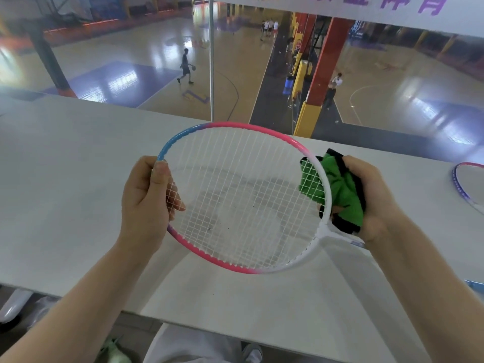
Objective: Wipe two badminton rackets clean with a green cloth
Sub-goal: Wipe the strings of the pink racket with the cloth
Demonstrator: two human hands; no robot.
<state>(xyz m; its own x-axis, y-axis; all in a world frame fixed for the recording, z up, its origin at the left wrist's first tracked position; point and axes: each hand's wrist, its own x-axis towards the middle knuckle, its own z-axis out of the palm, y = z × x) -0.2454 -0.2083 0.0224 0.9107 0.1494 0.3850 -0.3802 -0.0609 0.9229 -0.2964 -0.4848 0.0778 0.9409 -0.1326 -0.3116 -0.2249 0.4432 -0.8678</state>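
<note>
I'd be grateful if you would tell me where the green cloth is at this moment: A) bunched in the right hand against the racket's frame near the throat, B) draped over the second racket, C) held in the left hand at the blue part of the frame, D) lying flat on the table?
A: the green cloth is bunched in the right hand, pressed to the white side of the racket.

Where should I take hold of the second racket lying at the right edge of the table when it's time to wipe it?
Only part of the second racket's purple-rimmed head shows; its shaft and handle are out of view. I'd come from the left with the left hand and pinch the near curve of the rim, since the thin hoop lies flat on the table and faces that side.
</note>
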